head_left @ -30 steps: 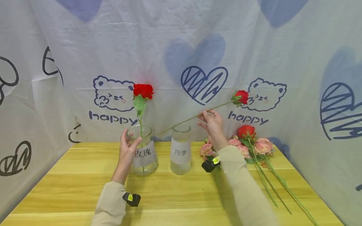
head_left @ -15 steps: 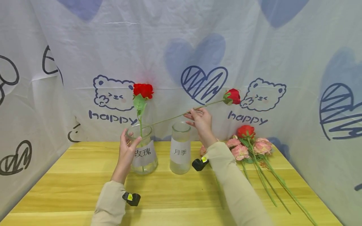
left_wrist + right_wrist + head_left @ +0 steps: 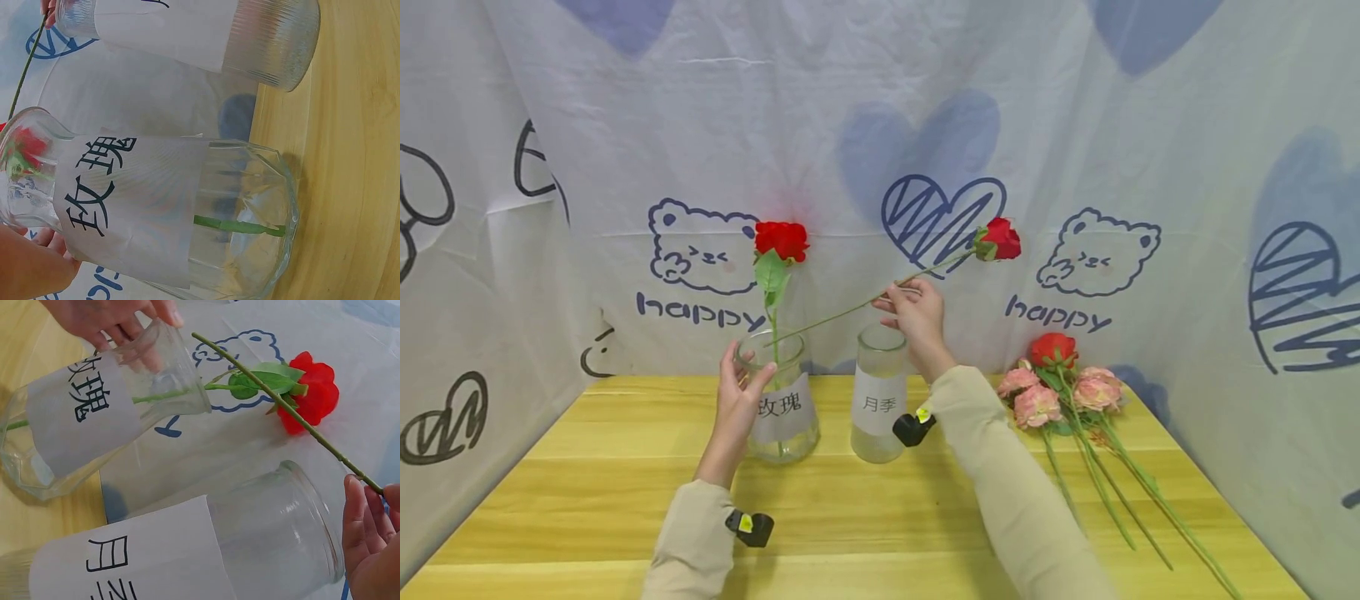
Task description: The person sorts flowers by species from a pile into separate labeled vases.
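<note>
My right hand [image 3: 908, 310] pinches the long green stem of a red rose [image 3: 997, 239] held slanting in the air, bloom up to the right, stem tip [image 3: 771, 341] just above the rim of a wide glass vase [image 3: 778, 400]. That vase bears a paper label and holds one upright red rose [image 3: 781, 240]. My left hand [image 3: 736, 398] grips the vase's neck [image 3: 31, 181] on its left side. In the right wrist view the stem [image 3: 281, 406] crosses above the vase mouth [image 3: 169, 362], and my fingers [image 3: 365, 531] hold its far end.
A taller labelled glass jar [image 3: 878, 396] stands just right of the vase, under my right hand. A bunch of pink and red flowers [image 3: 1060, 383] lies on the wooden table [image 3: 587, 500] at the right, stems toward the front. Printed cloth walls close in three sides.
My right hand has carried the rose leftward, bringing the stem tip from over the jar to the vase rim. The left hand stays on the vase.
</note>
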`<action>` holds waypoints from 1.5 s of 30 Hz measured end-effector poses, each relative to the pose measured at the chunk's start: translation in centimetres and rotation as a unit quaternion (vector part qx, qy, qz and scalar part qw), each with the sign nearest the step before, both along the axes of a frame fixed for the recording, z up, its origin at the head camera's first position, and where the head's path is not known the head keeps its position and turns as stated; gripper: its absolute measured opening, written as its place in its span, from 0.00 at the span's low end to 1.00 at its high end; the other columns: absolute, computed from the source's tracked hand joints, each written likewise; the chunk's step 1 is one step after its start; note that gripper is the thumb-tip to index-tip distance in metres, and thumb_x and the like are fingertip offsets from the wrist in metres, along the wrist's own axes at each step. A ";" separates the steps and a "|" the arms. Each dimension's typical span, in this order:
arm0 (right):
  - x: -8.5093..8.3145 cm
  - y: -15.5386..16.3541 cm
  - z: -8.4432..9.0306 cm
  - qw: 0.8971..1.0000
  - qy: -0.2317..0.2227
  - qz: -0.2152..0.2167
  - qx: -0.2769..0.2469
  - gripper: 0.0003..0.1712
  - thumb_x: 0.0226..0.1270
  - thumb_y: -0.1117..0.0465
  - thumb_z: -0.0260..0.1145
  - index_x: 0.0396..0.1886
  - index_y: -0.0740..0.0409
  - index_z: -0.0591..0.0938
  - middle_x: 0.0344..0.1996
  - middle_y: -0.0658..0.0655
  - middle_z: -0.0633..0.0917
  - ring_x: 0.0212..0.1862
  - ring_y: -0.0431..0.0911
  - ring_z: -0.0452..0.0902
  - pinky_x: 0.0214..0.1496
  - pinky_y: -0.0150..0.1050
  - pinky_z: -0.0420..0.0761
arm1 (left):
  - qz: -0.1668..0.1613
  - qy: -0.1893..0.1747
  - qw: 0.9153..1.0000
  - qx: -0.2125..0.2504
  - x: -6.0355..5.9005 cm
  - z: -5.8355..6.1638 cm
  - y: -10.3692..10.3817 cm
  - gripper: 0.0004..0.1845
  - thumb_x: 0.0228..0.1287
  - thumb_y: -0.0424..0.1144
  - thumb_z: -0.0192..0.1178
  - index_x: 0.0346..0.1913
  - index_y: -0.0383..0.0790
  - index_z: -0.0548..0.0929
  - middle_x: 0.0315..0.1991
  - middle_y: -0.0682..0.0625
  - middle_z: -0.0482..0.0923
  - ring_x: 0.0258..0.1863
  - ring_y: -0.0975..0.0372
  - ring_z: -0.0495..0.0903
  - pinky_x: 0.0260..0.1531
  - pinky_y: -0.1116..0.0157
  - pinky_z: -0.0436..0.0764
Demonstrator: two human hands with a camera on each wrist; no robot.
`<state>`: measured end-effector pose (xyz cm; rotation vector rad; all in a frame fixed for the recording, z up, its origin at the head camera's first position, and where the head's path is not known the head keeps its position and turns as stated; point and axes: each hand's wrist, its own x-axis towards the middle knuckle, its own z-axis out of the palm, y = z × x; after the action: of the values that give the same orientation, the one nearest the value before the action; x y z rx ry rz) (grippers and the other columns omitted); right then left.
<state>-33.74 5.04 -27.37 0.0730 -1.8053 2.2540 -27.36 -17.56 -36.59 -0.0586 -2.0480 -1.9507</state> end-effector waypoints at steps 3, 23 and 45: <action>-0.1 -0.5 0.2 1.000 0.005 -0.004 0.025 0.06 0.70 0.67 0.60 0.43 0.65 0.74 0.41 0.66 0.84 0.28 0.39 0.82 0.24 0.29 0.82 | 0.000 0.000 1.000 0.000 0.0 0.0 0.0 0.43 0.70 0.42 0.55 0.77 0.42 0.40 0.74 0.39 0.49 0.72 0.44 0.46 0.70 0.47 0.49; -0.3 -6.4 2.0 0.931 0.172 -0.030 0.322 0.07 0.70 0.66 0.61 0.41 0.68 0.81 0.33 0.61 0.86 0.31 0.49 0.84 0.31 0.30 0.80 | 0.010 -0.002 1.000 0.005 0.1 0.0 -0.2 0.43 0.69 0.40 0.55 0.77 0.41 0.40 0.73 0.38 0.51 0.72 0.44 0.48 0.70 0.49 0.50; 0.9 -9.8 1.4 0.864 0.198 -0.011 0.464 0.14 0.69 0.59 0.64 0.53 0.56 0.83 0.39 0.54 0.88 0.38 0.44 0.82 0.33 0.29 0.77 | 0.005 0.007 1.000 0.010 -0.2 -0.1 0.1 0.43 0.69 0.41 0.55 0.77 0.41 0.40 0.73 0.37 0.51 0.71 0.45 0.48 0.70 0.48 0.51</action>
<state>-32.86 -4.78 -25.93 0.6238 -2.3951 1.0324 -27.59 -17.47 -36.65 -0.0576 -2.0158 -1.9578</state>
